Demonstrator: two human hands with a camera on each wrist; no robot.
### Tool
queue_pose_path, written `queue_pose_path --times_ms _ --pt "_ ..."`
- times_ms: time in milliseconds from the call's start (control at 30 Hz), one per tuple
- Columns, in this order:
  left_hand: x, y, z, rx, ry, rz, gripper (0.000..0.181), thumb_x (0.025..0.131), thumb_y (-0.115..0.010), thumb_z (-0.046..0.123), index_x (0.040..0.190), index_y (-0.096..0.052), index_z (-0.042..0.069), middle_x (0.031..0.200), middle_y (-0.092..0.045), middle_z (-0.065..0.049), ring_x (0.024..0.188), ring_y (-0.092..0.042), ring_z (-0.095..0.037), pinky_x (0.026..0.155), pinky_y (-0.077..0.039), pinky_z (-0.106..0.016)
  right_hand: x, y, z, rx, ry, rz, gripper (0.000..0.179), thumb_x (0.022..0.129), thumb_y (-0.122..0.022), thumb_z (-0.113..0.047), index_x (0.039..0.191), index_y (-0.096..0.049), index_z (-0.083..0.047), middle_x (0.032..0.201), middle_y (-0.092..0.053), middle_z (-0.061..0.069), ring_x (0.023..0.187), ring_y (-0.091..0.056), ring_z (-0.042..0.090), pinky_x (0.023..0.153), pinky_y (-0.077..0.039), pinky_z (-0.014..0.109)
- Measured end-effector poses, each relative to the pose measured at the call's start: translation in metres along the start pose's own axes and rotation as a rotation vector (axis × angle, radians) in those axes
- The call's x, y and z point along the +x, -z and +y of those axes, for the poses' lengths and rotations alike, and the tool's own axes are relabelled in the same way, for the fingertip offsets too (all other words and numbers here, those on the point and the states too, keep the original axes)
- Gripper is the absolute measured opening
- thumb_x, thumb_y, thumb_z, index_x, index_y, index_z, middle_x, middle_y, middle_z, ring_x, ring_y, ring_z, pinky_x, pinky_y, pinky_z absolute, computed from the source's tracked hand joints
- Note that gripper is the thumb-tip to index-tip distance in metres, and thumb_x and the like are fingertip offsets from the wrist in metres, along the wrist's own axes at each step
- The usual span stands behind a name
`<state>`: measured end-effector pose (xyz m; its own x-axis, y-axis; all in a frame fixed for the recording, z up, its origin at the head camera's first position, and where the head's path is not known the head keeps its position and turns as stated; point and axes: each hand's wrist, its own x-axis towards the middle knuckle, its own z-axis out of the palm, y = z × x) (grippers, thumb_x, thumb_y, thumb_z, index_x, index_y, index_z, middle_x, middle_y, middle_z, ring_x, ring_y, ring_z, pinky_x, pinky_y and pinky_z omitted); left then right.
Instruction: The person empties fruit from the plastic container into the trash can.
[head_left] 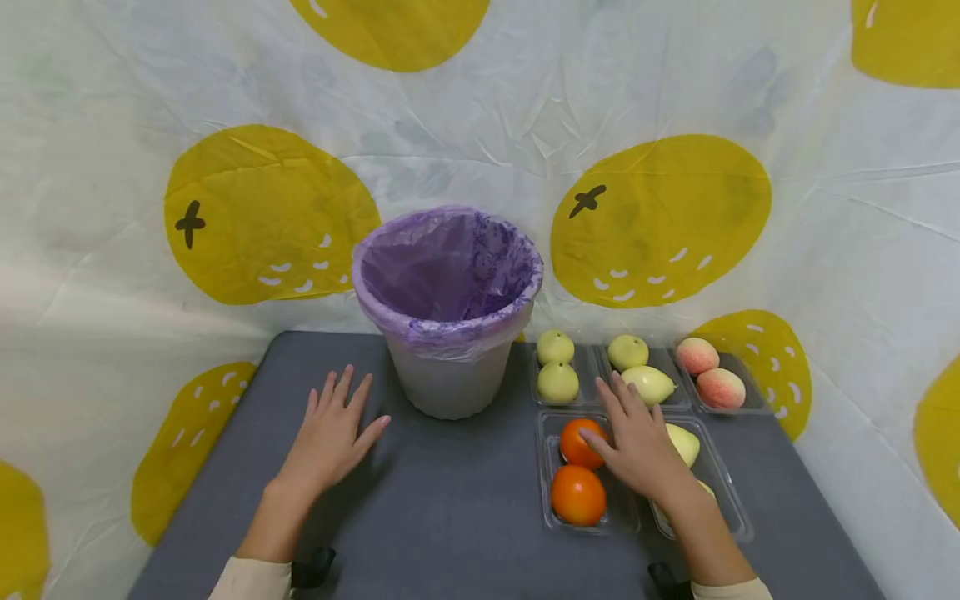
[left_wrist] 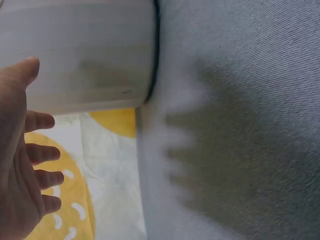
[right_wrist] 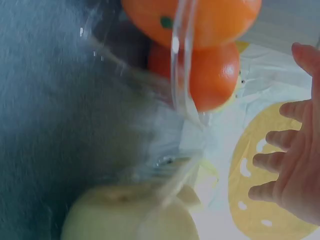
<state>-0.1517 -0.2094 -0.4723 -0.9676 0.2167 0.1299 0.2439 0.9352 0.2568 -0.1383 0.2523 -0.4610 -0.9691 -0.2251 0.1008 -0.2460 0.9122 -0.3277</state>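
Observation:
My left hand hovers over the grey table, fingers spread, left of a white bin lined with a purple bag. It touches nothing; its shadow falls on the tabletop in the left wrist view. My right hand, also spread and holding nothing, is above two clear plastic trays. The left of these trays holds two orange round fruits. Pale yellow-green fruits lie in the right tray, partly hidden by my hand and wrist.
Behind stand three more clear trays: one with two round yellow-green fruits, one with a round fruit and a pointed yellow fruit, one with two peaches. A fruit-printed white cloth hangs behind the table.

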Motion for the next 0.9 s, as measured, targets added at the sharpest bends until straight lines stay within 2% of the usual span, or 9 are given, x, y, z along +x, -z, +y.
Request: queue_pose_path --times_ms 233,367,567,767,900 --pt "0.003 0.014 -0.001 -0.009 -0.060 0.095 0.073 0.104 -0.057 0.048 0.159 -0.037 0.004 0.164 -0.029 -0.028 0.152 -0.027 -0.051 0.120 -0.023 -0.073 -0.002 0.006 0.014 0.002 0.057 0.086 0.079 0.099 -0.068 -0.038 0.159 -0.034 -0.001 0.164 -0.029 0.029 0.144 -0.037 0.053 0.110 -0.024 0.083" --pt "0.004 0.022 -0.001 -0.008 -0.120 0.192 0.070 0.102 -0.063 0.041 0.155 -0.042 0.000 0.159 -0.039 -0.029 0.147 -0.036 -0.050 0.118 -0.029 -0.071 -0.006 0.013 0.022 0.014 0.055 0.111 0.076 0.098 -0.070 -0.034 0.157 -0.036 0.000 0.161 -0.033 0.031 0.137 -0.042 0.057 0.108 -0.030 0.081" --pt "0.005 0.034 -0.002 -0.025 -0.202 0.345 0.067 0.097 -0.072 0.031 0.149 -0.049 -0.003 0.148 -0.051 -0.028 0.136 -0.049 -0.047 0.112 -0.043 -0.065 -0.013 0.026 0.032 0.092 0.052 0.110 0.075 0.099 -0.070 -0.031 0.158 -0.035 -0.001 0.160 -0.032 0.030 0.136 -0.041 0.057 0.103 -0.038 0.079" --pt "0.010 0.056 -0.001 -0.043 -0.239 0.442 0.067 0.094 -0.075 0.023 0.150 -0.048 -0.003 0.144 -0.053 -0.027 0.131 -0.052 -0.045 0.106 -0.048 -0.063 -0.012 0.032 0.050 0.184 0.085 0.142 0.074 0.100 -0.070 -0.025 0.159 -0.033 -0.002 0.159 -0.034 0.029 0.140 -0.038 0.053 0.103 -0.038 0.076" --pt "0.016 0.072 0.001 -0.058 -0.239 0.483 0.065 0.094 -0.074 0.020 0.149 -0.048 -0.002 0.143 -0.054 -0.027 0.129 -0.053 -0.045 0.105 -0.049 -0.064 -0.009 0.037 0.064 0.190 0.109 0.190 0.069 0.098 -0.072 -0.017 0.155 -0.037 -0.001 0.150 -0.044 0.027 0.129 -0.047 0.048 0.097 -0.043 0.070"
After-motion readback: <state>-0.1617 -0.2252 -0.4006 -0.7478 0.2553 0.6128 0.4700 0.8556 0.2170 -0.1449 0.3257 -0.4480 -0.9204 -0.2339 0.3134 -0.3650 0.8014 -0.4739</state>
